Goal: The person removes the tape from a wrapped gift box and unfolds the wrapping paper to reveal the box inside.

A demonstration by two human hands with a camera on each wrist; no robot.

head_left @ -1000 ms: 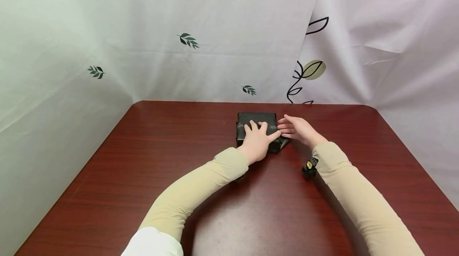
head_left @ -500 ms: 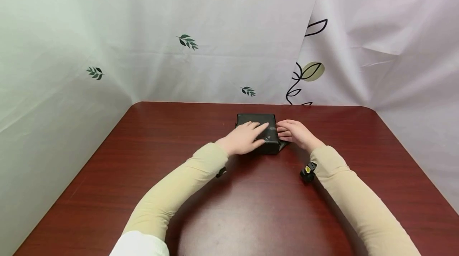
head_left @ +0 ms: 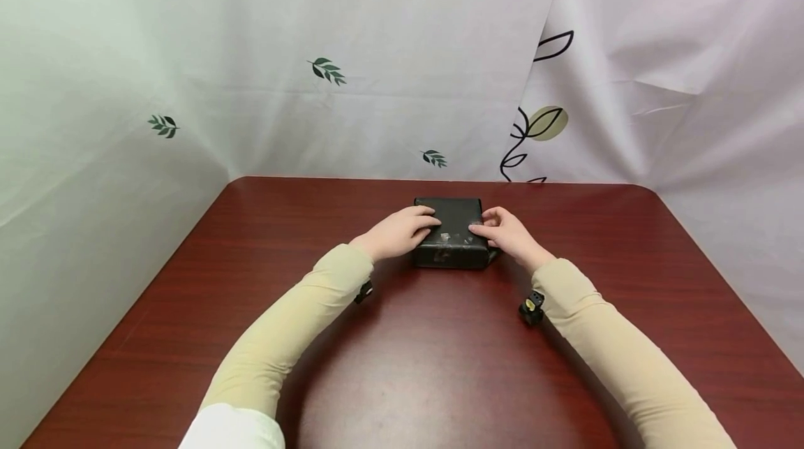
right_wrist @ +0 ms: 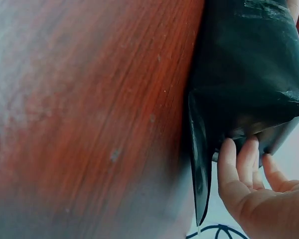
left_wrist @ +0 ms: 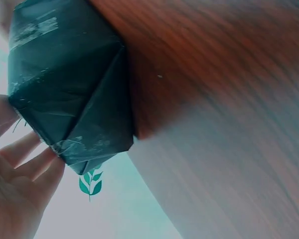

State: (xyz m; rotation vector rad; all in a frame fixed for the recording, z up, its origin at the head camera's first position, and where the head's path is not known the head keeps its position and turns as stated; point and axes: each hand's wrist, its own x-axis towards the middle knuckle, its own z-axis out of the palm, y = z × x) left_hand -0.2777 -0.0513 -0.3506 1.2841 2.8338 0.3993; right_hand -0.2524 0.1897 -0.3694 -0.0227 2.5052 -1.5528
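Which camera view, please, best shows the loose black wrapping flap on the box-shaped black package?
The right wrist view: the loose black wrapping flap juts out there in plain sight, beside the right hand. The head view shows only a small dark piece near that hand; the left wrist view shows the package from its other end, without the flap.

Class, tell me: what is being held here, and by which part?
The package, by its two ends: the left hand at its left end, the right hand at its right.

Place is looking like curtained recording booth: leaf-printed white sheets [head_left: 389, 23] are hanging round reddish-brown wood-grain table [head_left: 452, 344]; wrist camera [head_left: 531, 308] is showing.
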